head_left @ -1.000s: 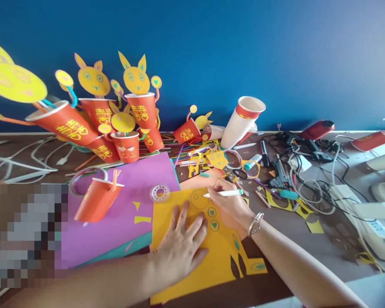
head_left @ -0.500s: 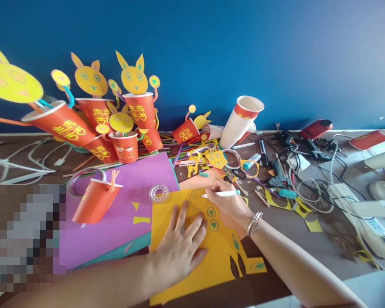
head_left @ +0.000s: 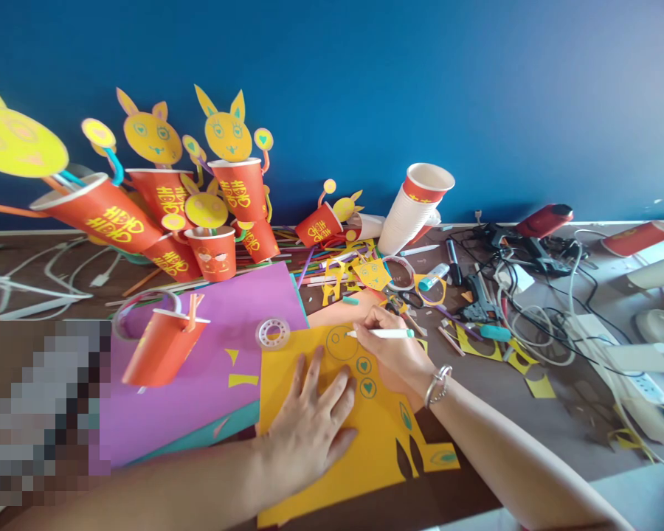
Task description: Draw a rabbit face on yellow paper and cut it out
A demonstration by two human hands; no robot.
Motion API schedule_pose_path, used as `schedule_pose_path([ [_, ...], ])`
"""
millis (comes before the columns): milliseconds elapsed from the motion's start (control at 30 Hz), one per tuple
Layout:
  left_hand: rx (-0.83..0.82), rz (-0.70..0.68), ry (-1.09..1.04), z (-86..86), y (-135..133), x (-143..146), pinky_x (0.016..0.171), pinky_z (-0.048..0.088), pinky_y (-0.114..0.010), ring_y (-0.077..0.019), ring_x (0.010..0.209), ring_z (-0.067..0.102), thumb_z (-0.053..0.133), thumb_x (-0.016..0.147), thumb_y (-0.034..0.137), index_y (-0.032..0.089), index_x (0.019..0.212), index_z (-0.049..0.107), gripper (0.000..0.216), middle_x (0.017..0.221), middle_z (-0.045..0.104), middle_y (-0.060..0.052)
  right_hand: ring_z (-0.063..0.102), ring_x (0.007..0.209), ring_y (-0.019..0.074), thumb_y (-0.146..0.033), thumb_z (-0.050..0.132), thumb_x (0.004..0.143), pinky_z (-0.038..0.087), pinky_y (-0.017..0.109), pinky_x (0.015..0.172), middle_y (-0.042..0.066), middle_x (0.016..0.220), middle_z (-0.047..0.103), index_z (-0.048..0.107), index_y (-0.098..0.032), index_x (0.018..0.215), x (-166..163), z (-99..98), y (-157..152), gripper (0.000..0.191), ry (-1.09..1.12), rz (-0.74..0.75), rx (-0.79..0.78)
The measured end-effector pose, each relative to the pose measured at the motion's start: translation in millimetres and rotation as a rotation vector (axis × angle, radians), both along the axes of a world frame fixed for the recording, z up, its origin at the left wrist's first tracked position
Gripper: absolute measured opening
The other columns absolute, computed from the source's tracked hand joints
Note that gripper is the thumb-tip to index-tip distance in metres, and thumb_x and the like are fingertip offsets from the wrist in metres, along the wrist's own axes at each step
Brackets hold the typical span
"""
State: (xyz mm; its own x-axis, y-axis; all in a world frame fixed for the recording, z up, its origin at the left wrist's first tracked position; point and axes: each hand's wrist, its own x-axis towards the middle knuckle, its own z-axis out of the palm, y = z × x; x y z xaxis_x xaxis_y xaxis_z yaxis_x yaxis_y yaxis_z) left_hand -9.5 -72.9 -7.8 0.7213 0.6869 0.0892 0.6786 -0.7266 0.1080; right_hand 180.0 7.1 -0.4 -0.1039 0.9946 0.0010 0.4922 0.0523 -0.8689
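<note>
My right hand [head_left: 384, 339] pinches a white marker [head_left: 392, 334] with a green end. Its tip is at a round outline [head_left: 341, 344] drawn on a yellow-orange paper sheet [head_left: 288, 472]; a smaller circle is inside that outline. Pressed flat on the same sheet, my left hand [head_left: 313, 413] has its fingers spread. Two small circles with green hearts [head_left: 368, 388] lie just below the large outline. Leaf-shaped ears in green [head_left: 406, 417] are drawn farther down, beside two leaf-shaped cut-outs. A clear tape ring [head_left: 273, 334] touches the sheet's upper left corner.
Purple paper [head_left: 249, 295] and a tilted red paper cup [head_left: 163, 350] lie left. Behind stand red cups with yellow animal faces [head_left: 228, 136] and a stack of white cups [head_left: 409, 214]. Scissors [head_left: 406, 296], paper scraps [head_left: 539, 386], a glue gun [head_left: 481, 299] and tangled cables are on the right.
The marker tip has moved slightly within the round outline, toward its right side. My left hand stays on the sheet; the view has shifted slightly.
</note>
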Motion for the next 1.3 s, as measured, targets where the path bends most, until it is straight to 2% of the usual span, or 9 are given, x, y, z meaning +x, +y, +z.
schedule_pose_path([
  [433,-0.007,-0.001,0.004,2.2,-0.3,-0.8,0.104,0.025,-0.064,-0.044,0.134,0.024,0.045,0.09,0.047,0.021,0.132,0.05,0.049,0.135,0.05,-0.008,0.038,0.053,0.0102,-0.031,0.052,0.079,0.03,0.023,0.048,-0.005,0.055,0.042,0.037,-0.021,0.06,0.8,0.9,-0.9,0.026,-0.035,-0.039,0.022],
  [767,-0.006,-0.008,0.019,0.7,0.0,-1.2,0.102,0.027,-0.066,-0.0471,0.133,0.023,0.037,0.093,0.047,0.019,0.133,0.049,0.05,0.137,0.049,-0.006,0.034,0.052,0.0096,-0.024,0.052,0.074,0.026,0.022,0.046,-0.006,0.053,0.039,0.034,-0.021,0.058,-0.1,-0.1,0.0,0.024,-0.077,-0.06,0.026],
  [1067,0.036,-0.007,0.013,-0.4,0.1,-0.6,0.102,0.027,-0.064,-0.0461,0.133,0.024,0.041,0.091,0.048,0.02,0.131,0.05,0.05,0.136,0.049,-0.007,0.033,0.053,0.0092,-0.025,0.052,0.072,0.025,0.022,0.045,-0.006,0.053,0.037,0.033,-0.021,0.058,2.5,-6.3,0.5,0.024,-0.102,-0.05,0.001],
  [1300,0.054,-0.009,0.018,0.8,0.0,-0.2,0.1,0.029,-0.064,-0.047,0.131,0.026,0.039,0.092,0.048,0.019,0.13,0.051,0.049,0.135,0.05,-0.006,0.033,0.052,0.0093,-0.025,0.05,0.075,0.025,0.023,0.047,-0.005,0.053,0.037,0.031,-0.02,0.057,0.6,-3.2,0.2,0.026,-0.101,-0.026,0.004],
])
